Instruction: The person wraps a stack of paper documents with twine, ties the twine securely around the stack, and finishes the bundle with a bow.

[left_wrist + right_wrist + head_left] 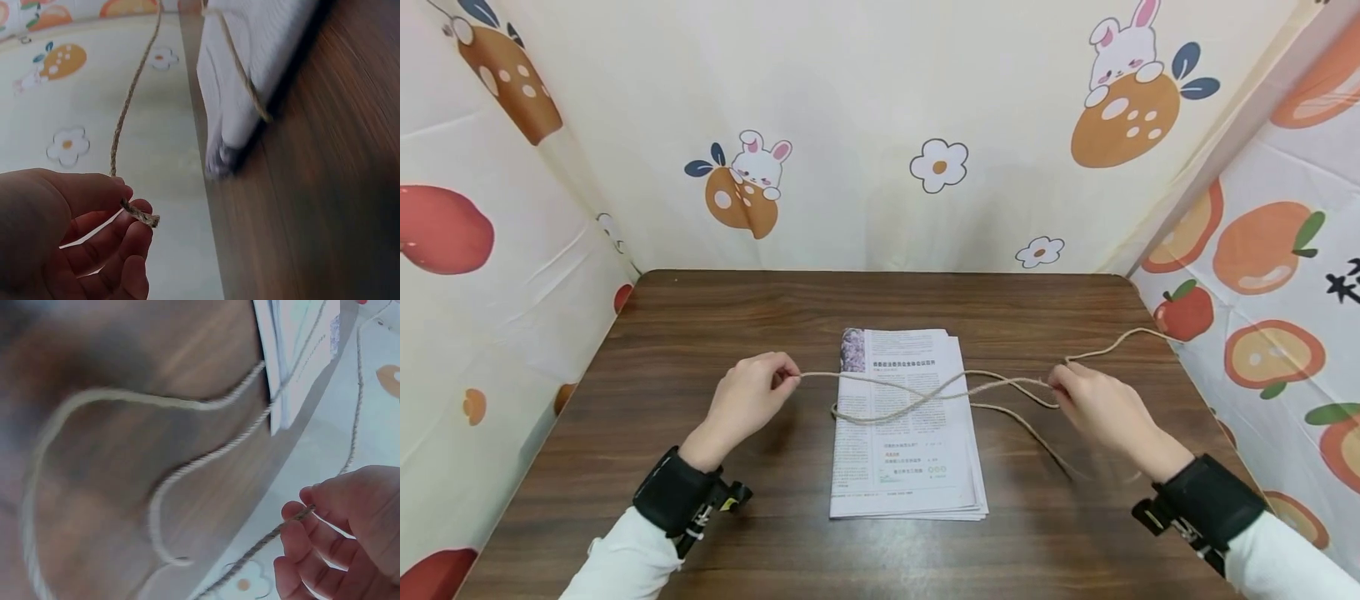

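Observation:
A folded stack of newspapers (917,492) lies on the brown table. A thin twisted rope (937,395) crosses over itself above the print. It bends round the stack's left edge, and another stretch comes out from under the right edge. My left hand (751,396), left of the papers, pinches the rope close to its cut end (146,217) between thumb and fingertips. To the right of the papers, my right hand (1101,408) pinches another part of the rope (256,549) between thumb and index finger. Between both hands the rope runs fairly straight.
Loose rope trails from the right hand past the table's (700,308) right edge, and another length curves over the wood below that hand. Printed cloth (850,108) with rabbits, flowers and fruit hangs behind and at both sides. Black straps with cameras circle both wrists.

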`<state>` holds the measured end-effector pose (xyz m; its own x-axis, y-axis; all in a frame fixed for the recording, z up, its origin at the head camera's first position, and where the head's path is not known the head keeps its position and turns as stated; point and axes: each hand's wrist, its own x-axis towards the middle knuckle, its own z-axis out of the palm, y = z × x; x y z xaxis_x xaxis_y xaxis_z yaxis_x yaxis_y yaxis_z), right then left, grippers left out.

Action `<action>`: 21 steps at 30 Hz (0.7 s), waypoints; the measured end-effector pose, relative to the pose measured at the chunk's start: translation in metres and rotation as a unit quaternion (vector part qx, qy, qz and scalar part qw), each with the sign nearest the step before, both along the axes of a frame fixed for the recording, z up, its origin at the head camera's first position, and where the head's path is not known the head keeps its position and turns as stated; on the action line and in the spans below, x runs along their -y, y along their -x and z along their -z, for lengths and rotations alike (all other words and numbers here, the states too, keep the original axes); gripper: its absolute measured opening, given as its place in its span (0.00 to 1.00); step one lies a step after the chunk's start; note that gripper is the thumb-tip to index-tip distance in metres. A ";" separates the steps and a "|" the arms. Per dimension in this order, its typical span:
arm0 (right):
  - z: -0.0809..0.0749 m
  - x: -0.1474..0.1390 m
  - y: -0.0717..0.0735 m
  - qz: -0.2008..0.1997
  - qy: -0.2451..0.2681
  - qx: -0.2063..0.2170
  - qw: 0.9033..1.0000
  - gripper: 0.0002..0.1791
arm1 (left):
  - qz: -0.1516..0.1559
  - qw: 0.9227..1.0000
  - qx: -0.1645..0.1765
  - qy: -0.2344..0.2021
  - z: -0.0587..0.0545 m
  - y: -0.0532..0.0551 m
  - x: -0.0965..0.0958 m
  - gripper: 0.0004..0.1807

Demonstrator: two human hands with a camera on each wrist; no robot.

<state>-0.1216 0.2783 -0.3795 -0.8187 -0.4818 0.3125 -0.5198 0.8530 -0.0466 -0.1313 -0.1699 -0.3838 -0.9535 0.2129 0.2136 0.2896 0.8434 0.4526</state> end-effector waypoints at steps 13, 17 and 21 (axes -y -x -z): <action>-0.015 0.067 0.062 -0.031 -0.008 -0.044 0.998 0.06 | -0.064 0.998 0.009 0.018 0.004 -0.016 0.059 0.03; -0.010 0.093 0.071 -0.047 -0.017 -0.046 0.998 0.04 | -0.085 0.996 0.016 0.024 0.004 -0.024 0.077 0.03; -0.006 0.119 0.077 -0.061 -0.029 -0.042 0.997 0.02 | -0.101 0.994 0.008 0.031 0.004 -0.032 0.094 0.03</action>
